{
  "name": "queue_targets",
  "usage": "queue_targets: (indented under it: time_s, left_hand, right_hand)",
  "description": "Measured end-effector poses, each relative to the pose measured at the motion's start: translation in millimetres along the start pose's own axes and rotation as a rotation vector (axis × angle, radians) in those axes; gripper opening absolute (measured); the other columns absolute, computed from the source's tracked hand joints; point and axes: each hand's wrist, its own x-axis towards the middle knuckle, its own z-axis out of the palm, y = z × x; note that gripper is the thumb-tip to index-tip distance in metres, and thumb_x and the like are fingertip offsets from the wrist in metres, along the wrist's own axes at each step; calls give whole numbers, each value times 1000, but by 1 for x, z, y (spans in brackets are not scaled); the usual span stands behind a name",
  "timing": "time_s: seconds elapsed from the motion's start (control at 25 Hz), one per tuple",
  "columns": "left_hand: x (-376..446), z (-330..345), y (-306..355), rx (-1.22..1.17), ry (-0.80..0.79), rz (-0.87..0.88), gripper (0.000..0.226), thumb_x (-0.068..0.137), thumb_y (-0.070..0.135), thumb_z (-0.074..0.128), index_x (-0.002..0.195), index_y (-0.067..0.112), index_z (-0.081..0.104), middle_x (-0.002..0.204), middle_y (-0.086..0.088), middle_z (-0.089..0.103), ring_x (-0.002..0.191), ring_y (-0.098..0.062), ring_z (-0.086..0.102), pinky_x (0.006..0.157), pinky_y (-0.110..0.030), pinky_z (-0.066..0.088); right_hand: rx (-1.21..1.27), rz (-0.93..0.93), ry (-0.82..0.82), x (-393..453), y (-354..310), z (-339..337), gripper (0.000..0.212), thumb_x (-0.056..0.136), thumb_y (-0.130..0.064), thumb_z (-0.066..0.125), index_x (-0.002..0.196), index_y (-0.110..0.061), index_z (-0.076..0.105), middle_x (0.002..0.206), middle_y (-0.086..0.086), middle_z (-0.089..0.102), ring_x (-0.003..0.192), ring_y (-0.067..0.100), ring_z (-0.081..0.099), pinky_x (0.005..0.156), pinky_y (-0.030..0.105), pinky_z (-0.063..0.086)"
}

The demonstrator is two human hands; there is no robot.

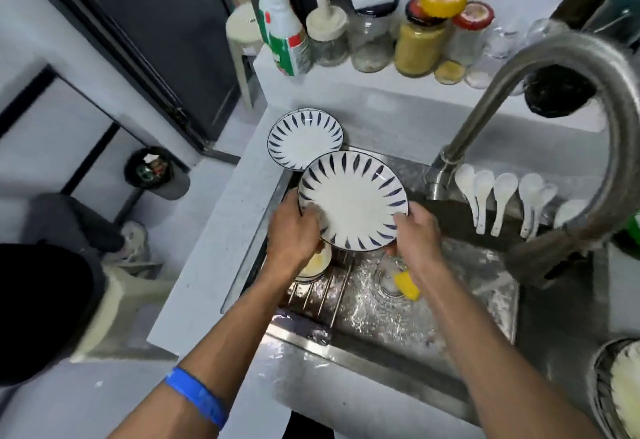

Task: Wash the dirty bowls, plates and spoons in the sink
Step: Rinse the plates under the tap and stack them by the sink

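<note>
Both hands, left hand point(292, 231) and right hand point(414, 231), grip opposite rims of the plate point(351, 201), held level above the sink point(433, 303).

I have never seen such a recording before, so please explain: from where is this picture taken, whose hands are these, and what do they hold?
The single picture comes from a camera worn on a person's head, looking down at a kitchen sink. The left hand and right hand together hold a patterned plate by its rim above the basin. A second plate rests on the counter behind it. White spoons lie in a row on the sink's back ledge beside the tap. A yellow sponge lies near the drain.
</note>
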Motion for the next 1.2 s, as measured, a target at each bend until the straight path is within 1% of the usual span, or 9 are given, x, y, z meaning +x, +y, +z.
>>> queue_targets:
  time_s: [0.08, 0.24, 0.4, 0.56, 0.72, 0.84, 0.92, 1.04, 1.2]
  left_hand:
    - [44, -12, -9, -77, -85, -130, 32, 86, 12, 40, 110, 21, 60, 101, -10, 69, 77, -31, 65, 57, -36, 55]
    - [150, -9, -54, -45, -61, -220, 34, 71, 22, 42, 100, 28, 58, 106, -4, 71, 99, -31, 69, 87, -55, 58]
    - [197, 0, -72, -99, -25, -308, 32, 76, 14, 46, 102, 22, 63, 99, -5, 72, 88, -27, 72, 79, -54, 61]
    - [219, -3, -79, 20, -30, -166, 30, 86, 18, 46, 105, 38, 57, 90, 0, 71, 87, -34, 70, 77, -53, 60]
    - [217, -4, -76, 111, -63, -133, 39, 97, 23, 51, 135, 31, 50, 90, 1, 70, 98, -34, 68, 93, -51, 54]
    - [157, -2, -48, 185, 77, -54, 37, 100, 27, 49, 137, 21, 50, 107, -2, 68, 106, -26, 62, 96, -37, 46]
    - [99, 28, -33, 125, -48, 14, 25, 97, 21, 54, 121, 18, 63, 98, 4, 66, 95, -19, 62, 84, -28, 44]
    - [16, 107, -9, -52, -503, 50, 19, 96, 7, 56, 98, 19, 70, 85, 7, 66, 81, -14, 61, 74, -27, 49]
    - [-86, 202, 23, -150, -765, -119, 30, 97, 1, 52, 81, 21, 67, 76, -4, 64, 67, -18, 55, 57, -25, 43]
  right_hand:
    - [-28, -9, 23, 29, -23, 31, 19, 93, -10, 48, 104, -12, 64, 87, 9, 69, 50, 15, 57, 37, 22, 42]
    - [-168, -22, -43, 91, -53, 96, 28, 87, -10, 48, 105, -28, 60, 102, -2, 69, 84, 21, 67, 63, 37, 61]
    - [-187, -7, -22, 128, -52, 135, 49, 80, 0, 45, 115, -26, 68, 98, -4, 72, 85, 23, 69, 64, 38, 62]
    - [-38, 39, -8, 145, -53, 147, 44, 88, 8, 54, 119, -19, 67, 90, -5, 68, 66, 18, 65, 50, 25, 57]
    - [9, 7, 20, 139, -46, 147, 34, 90, -3, 60, 120, -18, 66, 99, -1, 70, 80, 19, 68, 66, 33, 62]
    - [328, 124, 68, 79, -28, 98, 12, 97, -14, 58, 105, -13, 68, 86, -1, 70, 74, 15, 67, 77, 39, 61]
    - [674, 317, 190, 29, 18, 31, 14, 100, -18, 54, 98, -11, 67, 81, 2, 70, 70, 16, 67, 71, 35, 60]
    - [995, 408, 399, -45, 82, -74, 20, 101, -26, 49, 95, -17, 66, 88, 2, 70, 78, 20, 65, 69, 33, 55]
    - [947, 307, 578, -82, 116, -171, 20, 101, -20, 48, 96, -15, 67, 92, 5, 73, 76, 21, 67, 65, 33, 54]
